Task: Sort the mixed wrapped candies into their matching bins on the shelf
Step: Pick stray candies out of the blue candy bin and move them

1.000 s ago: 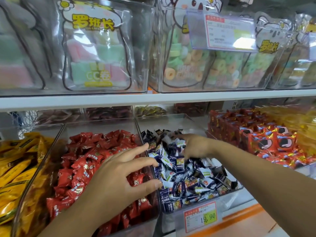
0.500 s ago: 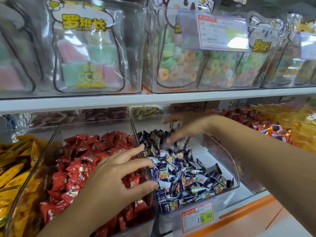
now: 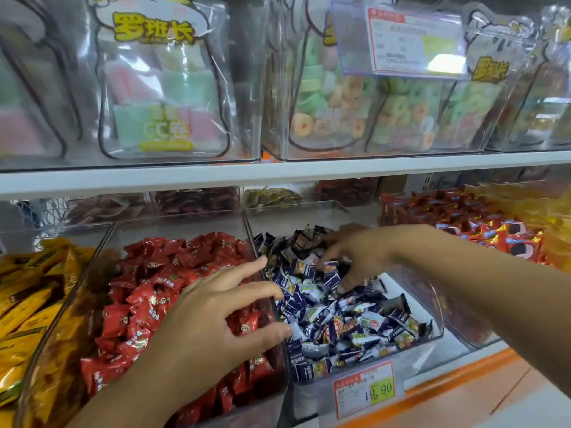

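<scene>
One red-candy bin (image 3: 179, 225) beside one blue-candy bin (image 3: 401, 287).

Candy bins (image 3: 437, 319) in a row on shelf (image 3: 482, 364), bags (image 3: 160, 88) above

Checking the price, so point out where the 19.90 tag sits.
In the head view, the 19.90 tag hangs low, right of centre, on the front of the clear bin of navy-and-white candies.
</scene>
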### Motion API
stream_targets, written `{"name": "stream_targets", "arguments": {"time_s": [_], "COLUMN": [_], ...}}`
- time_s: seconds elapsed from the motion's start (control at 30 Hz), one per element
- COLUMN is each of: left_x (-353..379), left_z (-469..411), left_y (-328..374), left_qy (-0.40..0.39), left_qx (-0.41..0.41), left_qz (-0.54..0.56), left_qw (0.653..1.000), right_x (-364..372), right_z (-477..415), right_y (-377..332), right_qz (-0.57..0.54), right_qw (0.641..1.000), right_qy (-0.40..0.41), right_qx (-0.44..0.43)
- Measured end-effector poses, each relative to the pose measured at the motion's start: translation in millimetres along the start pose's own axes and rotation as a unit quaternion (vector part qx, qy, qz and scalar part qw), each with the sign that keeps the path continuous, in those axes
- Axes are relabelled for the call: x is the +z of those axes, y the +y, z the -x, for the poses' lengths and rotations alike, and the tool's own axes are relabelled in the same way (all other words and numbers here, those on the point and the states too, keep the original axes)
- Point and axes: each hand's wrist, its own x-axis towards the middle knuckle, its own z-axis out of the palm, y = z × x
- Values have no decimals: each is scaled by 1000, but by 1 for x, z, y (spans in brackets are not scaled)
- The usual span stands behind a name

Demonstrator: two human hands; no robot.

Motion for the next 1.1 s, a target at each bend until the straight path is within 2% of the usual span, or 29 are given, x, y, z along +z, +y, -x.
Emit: {"name": "stream_targets", "arguments": {"time_s": [0.07,0.13,0.2,0.3,0.43,0.57,0.67,0.8,0.9,1.0,1.1], "left_x": [1,1,1,0,-1,-1,-1,0,0,-1,-1], "left_z": [-1,-1,-1,0,2,1,1,-1,-1,0,1], "left_y": [-1,-1,-1,0,0,2,3,2,2,4,4], "left_qy": [2,2,2,-2,-8,-14,-17,-11,2,1,-4], "left_qx": [0,0,-2,-6,-10,-13,-15,-11,-9,-17,-17], "left_qz": [4,6,5,0,-17,-22,-21,-16,-3,-6,-16], "left_qw": [1000,1000,1000,1000,1000,1000,1000,1000,1000,1000,1000], "right_x": [-13,-16,-2,27,26,13,-2,4,39,46,36], "right_z": [9,6,-10,-34,-33,-20,-1,-7,-33,-53,-59], "right_y": [-9,-35,-64,-74,-29,-4,-7,-54,-86,-82,-68], "right_qz": [-22,-74,-54,41,119,14,12,-43,34,101,119], "right_qw": [999,990,986,995,991,1000,1000,994,995,993,992], "right_qy": [25,71,66,4,50,4,-19,11,-7,19,33], "right_qx": [-24,-94,-144,-93,-44,-13,-8,-102,-96,-61,-36]}}
